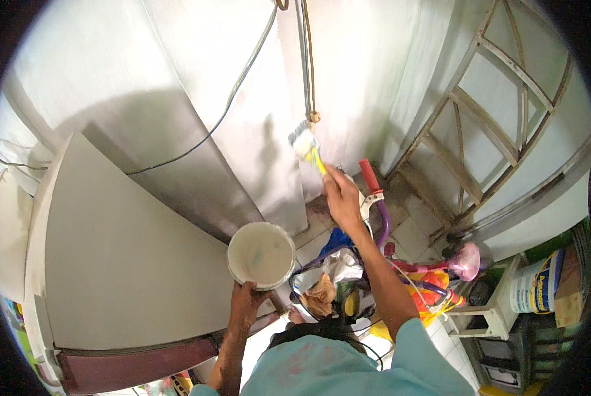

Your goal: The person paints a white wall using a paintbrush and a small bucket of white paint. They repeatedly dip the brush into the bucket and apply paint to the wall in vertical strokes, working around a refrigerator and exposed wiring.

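Observation:
My right hand [342, 198] grips the yellow handle of a paintbrush [305, 141], its bristles pointing up and to the left, near the white wall [270, 59]. The brush is slightly blurred, and I cannot tell whether it touches the wall. With my left hand [248, 302] I hold a round white bucket [261, 255] by its near rim. Pale paint coats the inside of the bucket. Just above the brush, a brown cable and grey conduit [305, 64] run down the wall to a small fitting.
A refrigerator [127, 247] stands at the left, close to the bucket. Below my right arm is a bicycle with a red handlebar grip [371, 175] and a filled basket [300, 277]. A metal ladder [464, 163] leans at the right. A loose cable [226, 106] hangs across the wall.

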A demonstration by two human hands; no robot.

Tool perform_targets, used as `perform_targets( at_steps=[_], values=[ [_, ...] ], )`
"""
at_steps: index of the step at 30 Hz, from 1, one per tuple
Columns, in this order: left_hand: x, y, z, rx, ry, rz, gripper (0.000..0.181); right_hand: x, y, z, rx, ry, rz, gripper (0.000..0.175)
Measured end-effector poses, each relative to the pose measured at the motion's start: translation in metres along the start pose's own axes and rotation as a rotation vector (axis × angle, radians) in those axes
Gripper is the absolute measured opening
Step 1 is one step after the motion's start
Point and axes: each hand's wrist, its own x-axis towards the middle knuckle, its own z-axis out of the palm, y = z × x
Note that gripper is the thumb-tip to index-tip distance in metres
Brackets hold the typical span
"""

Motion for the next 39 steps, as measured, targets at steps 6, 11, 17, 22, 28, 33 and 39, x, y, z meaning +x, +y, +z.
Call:
perform_targets(
  at_steps=[6, 11, 17, 22, 28, 33, 39],
  values=[
    [-0.013, -0.011, -0.014, -0.032, 0.063, -0.047, 0.055, 0.103, -0.042, 0.013, -0.293, 0.172, -0.366, 0.031],
    [-0.018, -0.015, -0.019, -0.002, 0.095, -0.051, 0.05, 0.111, -0.028, 0.044, -0.614, 0.154, -0.267, 0.035],
    [-0.013, -0.03, -0.029, -0.105, 0.127, 0.0, 0.052, 0.069, 0.031, 0.054, -0.698, -0.067, -0.111, 0.038],
    [-0.011, -0.027, -0.02, -0.201, 0.087, 0.029, 0.051, 0.11, -0.025, 0.041, -0.518, 0.274, -0.41, 0.036],
    [-0.015, -0.019, -0.01, -0.13, 0.163, -0.048, 0.052, 0.111, -0.018, 0.063, -0.74, 0.129, -0.293, 0.038],
    [-0.013, -0.02, -0.011, -0.142, 0.187, -0.031, 0.054, 0.052, 0.056, 0.072, -0.834, -0.17, -0.116, 0.044],
    [-0.016, -0.02, -0.019, -0.121, 0.167, -0.024, 0.055, 0.079, -0.007, 0.056, -0.679, 0.097, -0.176, 0.036]
  ],
)
